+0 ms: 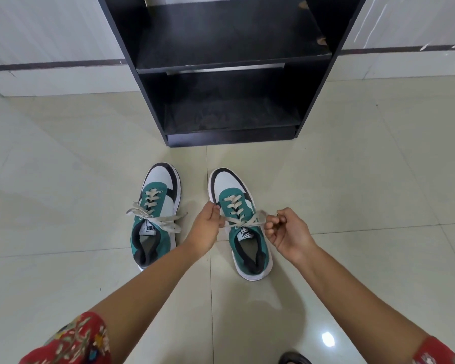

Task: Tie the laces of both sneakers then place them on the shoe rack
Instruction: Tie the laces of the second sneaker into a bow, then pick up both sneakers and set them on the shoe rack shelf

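Two green, white and black sneakers stand side by side on the tiled floor, toes pointing away from me. The left sneaker (156, 216) has a tied bow with loops lying out to both sides. Over the right sneaker (241, 224), my left hand (208, 227) pinches one end of its beige lace (243, 222) and my right hand (284, 232) pinches the other end. The lace is pulled taut sideways across the tongue. The black shoe rack (229, 61) stands just beyond the sneakers, its shelves bare.
Pale glossy floor tiles (352, 193) surround the shoes. A white wall with a dark stripe (50, 65) runs behind the rack. A dark object (294, 358) peeks in at the bottom edge. Red patterned sleeves cover my upper arms.
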A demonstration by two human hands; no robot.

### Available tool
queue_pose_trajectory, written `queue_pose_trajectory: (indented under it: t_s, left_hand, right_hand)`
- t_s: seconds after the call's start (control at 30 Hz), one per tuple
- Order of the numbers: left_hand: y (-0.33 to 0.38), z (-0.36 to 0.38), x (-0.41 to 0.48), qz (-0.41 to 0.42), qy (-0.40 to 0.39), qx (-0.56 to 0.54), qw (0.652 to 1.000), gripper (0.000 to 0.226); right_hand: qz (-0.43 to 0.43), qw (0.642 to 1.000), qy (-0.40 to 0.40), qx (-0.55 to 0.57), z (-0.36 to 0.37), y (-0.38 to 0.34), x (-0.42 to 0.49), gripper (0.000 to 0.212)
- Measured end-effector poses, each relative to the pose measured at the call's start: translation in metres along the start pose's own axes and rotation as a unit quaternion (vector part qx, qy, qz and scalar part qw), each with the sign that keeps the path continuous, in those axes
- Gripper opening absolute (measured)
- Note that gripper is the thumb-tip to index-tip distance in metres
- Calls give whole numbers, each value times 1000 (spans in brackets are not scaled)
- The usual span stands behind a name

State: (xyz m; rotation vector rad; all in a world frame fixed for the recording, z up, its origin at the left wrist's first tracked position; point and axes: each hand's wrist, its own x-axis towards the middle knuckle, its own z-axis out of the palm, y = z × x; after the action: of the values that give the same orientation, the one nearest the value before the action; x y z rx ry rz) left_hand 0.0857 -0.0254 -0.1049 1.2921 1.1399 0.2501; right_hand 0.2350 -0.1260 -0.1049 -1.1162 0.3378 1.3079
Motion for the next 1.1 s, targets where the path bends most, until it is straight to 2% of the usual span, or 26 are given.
queue_pose_trajectory:
  t_s: [0.1, 0.27, 0.33, 0.37, 0.43, 0.5, 0.53, 0.6, 0.63, 0.7, 0.8, 0.93, 1.0, 1.07, 1.1]
  left_hand:
    - [-9, -6, 8, 41, 3, 80, 996, 17]
    - [-17, -11, 11, 35, 2, 92, 995, 27]
    - [-17, -12, 9, 39, 9, 89, 995, 26]
    - [-18, -12, 7, 50, 19, 80, 995, 26]
    - [-23, -11, 0, 80, 58, 64, 993, 23]
    - [-27, -4, -10, 82, 105, 28, 991, 7]
    - [-29, 2, -14, 68, 110, 6, 992, 15]
    - [-34, 12, -17, 41, 74, -8, 996, 57]
    - [-34, 16, -19, 39, 53, 10, 998, 68]
    - [-35, 18, -19, 47, 49, 33, 997, 64]
    - [-32, 13, -17, 51, 70, 53, 995, 47]
    - [-24, 6, -32, 64, 15, 94, 993, 49]
    - [-22, -8, -45, 133, 53, 229, 963, 56]
    - [-27, -31, -58, 229, 155, 360, 891, 56]
    - [-31, -43, -64, 239, 202, 395, 864, 56]
  right_hand:
    - [2, 1000, 10, -2, 0, -4, 0, 34]
    - [19, 999, 26, -17, -3, -4, 2, 32]
    - [10, 998, 16, -64, -3, -2, -1, 31]
    - [-7, 992, 16, -122, -3, -1, -4, 32]
    - [-58, 956, 13, -288, -4, 2, -10, 30]
    - [-105, 908, 2, -407, -8, 11, -14, 21]
    - [-117, 887, 1, -446, -12, 16, -15, 25]
    - [-152, 843, 16, -516, -17, 27, -15, 42]
    - [-172, 826, 23, -537, -17, 32, -15, 46]
    - [-200, 808, 26, -553, -15, 38, -16, 45]
    - [-211, 805, 18, -555, -8, 39, -19, 42]
    - [-226, 785, 16, -577, -3, 45, -26, 49]
    - [-272, 757, 3, -593, -4, 49, -35, 57]
    - [-310, 700, -14, -643, -6, 53, -45, 60]
    - [-307, 666, -17, -680, -8, 55, -49, 60]
